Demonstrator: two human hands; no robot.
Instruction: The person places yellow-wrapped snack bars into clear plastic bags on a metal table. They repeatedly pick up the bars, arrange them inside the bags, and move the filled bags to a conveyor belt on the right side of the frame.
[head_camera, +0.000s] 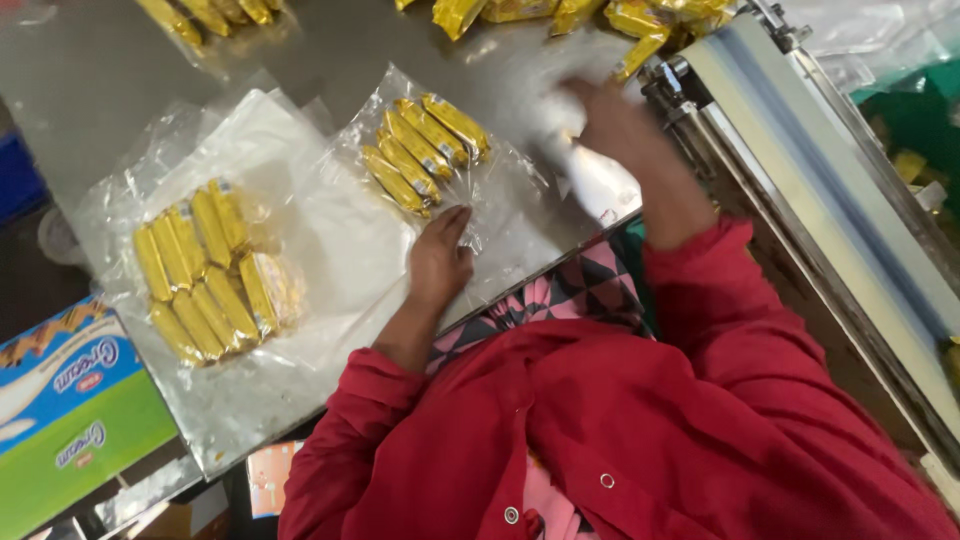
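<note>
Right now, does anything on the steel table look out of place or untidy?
Mostly tidy. In the filled clear bag at left, one yellow packet lies skewed against its rows. The left hand presses flat on the second bag, whose packets sit in an even row. The right hand is blurred.

Soft, even light falls from above onto the steel table (90, 80), which gives back a dull grey sheen. Glare whitens the clear bags (330, 230) on the table. The right hand (615, 125) is smeared by motion blur; shadows stay faint.
</note>
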